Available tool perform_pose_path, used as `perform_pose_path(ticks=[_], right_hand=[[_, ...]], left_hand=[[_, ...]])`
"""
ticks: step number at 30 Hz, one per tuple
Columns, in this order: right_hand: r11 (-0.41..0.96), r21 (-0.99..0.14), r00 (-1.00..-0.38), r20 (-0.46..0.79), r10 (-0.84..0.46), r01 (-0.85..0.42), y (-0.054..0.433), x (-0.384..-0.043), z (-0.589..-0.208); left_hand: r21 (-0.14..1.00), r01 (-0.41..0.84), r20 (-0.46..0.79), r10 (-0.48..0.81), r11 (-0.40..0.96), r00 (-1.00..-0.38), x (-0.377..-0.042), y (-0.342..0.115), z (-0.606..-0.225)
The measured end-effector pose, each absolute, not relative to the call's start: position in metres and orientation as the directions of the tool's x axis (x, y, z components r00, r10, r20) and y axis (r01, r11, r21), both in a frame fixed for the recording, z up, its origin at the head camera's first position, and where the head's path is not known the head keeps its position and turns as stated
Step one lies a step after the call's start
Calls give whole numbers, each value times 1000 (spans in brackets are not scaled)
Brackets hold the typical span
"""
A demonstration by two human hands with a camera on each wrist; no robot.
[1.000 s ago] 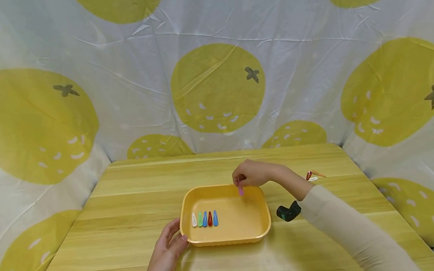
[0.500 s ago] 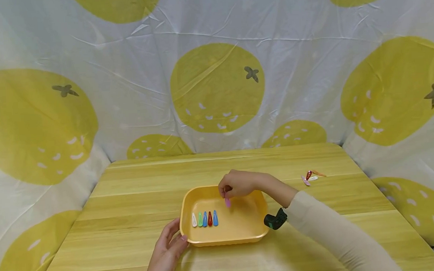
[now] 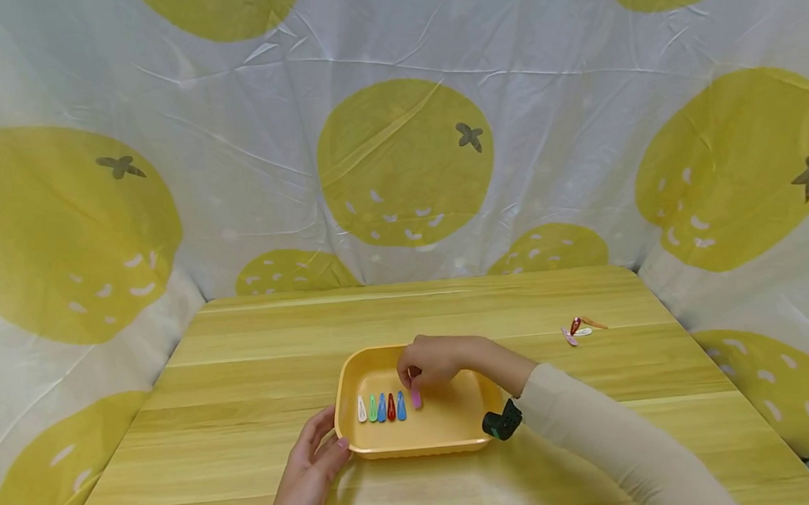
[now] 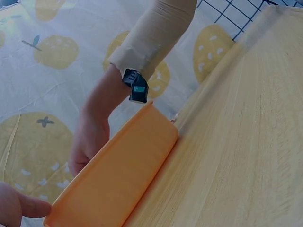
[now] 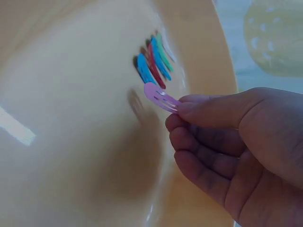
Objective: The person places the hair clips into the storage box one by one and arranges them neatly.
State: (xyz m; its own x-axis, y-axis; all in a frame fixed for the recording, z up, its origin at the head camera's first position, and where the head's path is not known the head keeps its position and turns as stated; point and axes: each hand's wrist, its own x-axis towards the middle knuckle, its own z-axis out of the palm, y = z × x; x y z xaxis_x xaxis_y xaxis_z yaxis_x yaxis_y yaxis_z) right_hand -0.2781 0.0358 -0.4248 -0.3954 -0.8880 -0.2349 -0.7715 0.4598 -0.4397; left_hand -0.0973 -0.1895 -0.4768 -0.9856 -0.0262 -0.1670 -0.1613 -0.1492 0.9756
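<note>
My right hand [image 3: 431,360] pinches a pink snap hair clip [image 5: 161,98] between thumb and forefinger, over the inside of a yellow plastic tray [image 3: 427,451]. In the right wrist view the clip points away from the fingertips, and its shadow falls on the tray floor. Just left of it, a row of several snap clips lies in the tray: white [image 3: 362,409], green [image 3: 374,409], blue, red [image 3: 392,408] and blue [image 3: 401,405]. My left hand [image 3: 312,460] grips the tray's near left corner, the thumb at the rim.
On the wooden table [image 3: 248,387], right of the tray, lies a loose group of clips: red [image 3: 576,325], white [image 3: 584,332], pink [image 3: 569,337] and orange [image 3: 594,323]. A black wrist camera [image 3: 503,421] hangs over the tray's right rim. A lemon-print curtain [image 3: 402,42] stands behind.
The right hand has carried the pink clip from the tray's far right rim leftward and nearer, beside the row. Its arm no longer hides the loose pink clip. The left hand stays put.
</note>
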Motion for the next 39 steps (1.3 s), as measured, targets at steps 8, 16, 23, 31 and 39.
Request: perform_pose_path(ticks=[8,16,23,31,39], right_hand=[[442,-439,-365,-252,-896,-782,29,-278,-432],[464,-411,-365,-299,-882,-784,23,-278,-431],[470,-383,-366,-315,-876,-795,19,-279,-433],[480,-366,-382,-309,-871,-797,17,-281,-439],[478,-380,-379,-309,-872,-791,16,-280,-438]], left_hand=[[976,-147,-152,-20,-162,-988,-97,-189,-477],[975,-148,-154,-24,-163,-988,-97,-190,-477],[975,-150,-156,-26,-162,-987,-98,-190,-477],[974,-144,-149,-15,-172,-989,-97,-189,-477],[975,-154,-158,-13,-161,-987,-97,-190,-477]])
